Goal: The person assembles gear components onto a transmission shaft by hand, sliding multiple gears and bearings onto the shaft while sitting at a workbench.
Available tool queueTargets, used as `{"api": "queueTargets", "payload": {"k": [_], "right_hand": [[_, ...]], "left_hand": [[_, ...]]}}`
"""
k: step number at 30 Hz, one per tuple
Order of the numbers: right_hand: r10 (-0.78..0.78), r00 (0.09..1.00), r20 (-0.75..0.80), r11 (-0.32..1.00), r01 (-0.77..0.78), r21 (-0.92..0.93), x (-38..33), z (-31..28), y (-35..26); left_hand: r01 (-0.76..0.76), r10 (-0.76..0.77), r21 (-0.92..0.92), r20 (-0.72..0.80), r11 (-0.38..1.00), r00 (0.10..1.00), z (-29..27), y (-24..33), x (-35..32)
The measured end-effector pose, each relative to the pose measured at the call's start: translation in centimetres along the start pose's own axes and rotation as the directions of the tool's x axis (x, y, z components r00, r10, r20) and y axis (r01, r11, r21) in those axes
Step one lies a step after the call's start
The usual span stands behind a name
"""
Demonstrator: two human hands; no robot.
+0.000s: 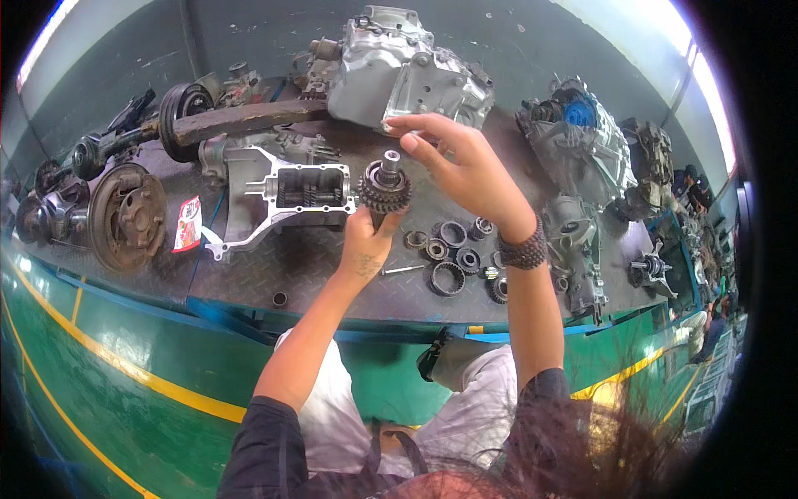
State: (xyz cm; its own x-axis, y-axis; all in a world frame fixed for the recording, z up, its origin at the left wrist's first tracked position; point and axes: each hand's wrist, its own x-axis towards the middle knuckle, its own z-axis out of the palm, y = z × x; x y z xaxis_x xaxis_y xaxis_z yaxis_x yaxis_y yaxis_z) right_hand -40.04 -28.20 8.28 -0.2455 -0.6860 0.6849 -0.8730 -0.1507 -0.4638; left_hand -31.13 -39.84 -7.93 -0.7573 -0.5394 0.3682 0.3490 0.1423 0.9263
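My left hand (368, 239) is wrapped round the lower part of a gear shaft (386, 187), holding it upright over the metal bench. A toothed gear and a bright splined end show above my fingers. My right hand (455, 158) hovers just above and to the right of the shaft's top, apart from it. Its fingers are stretched out and curved to the left, with nothing seen in them. Left of the shaft lies an opened gearbox housing (249, 185) with gears inside. Several loose gears and rings (449, 279) lie on the bench right of my left hand.
A large silver transmission case (416, 75) stands at the back. Brake drum (127, 218) and axle parts fill the left side; more gearbox casings (573, 133) stand right. A bolt (403, 269) and small ring (280, 298) lie near the blue bench edge (224, 316).
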Motion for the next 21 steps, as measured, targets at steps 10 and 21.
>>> {"api": "queueTargets", "payload": {"k": [10,21], "right_hand": [[0.088,0.954,0.287,0.986,-0.125,0.113,-1.6,0.4,-0.7],[0.139,0.967,0.215,0.969,-0.177,0.17,-1.2,2.5,-1.8]], "left_hand": [[-0.113,0.113,-0.011,-0.01,0.993,0.994,0.2,-0.7,0.1],[-0.241,0.246,0.088,-0.058,0.967,0.968,-0.8,-2.0,0.6]]}}
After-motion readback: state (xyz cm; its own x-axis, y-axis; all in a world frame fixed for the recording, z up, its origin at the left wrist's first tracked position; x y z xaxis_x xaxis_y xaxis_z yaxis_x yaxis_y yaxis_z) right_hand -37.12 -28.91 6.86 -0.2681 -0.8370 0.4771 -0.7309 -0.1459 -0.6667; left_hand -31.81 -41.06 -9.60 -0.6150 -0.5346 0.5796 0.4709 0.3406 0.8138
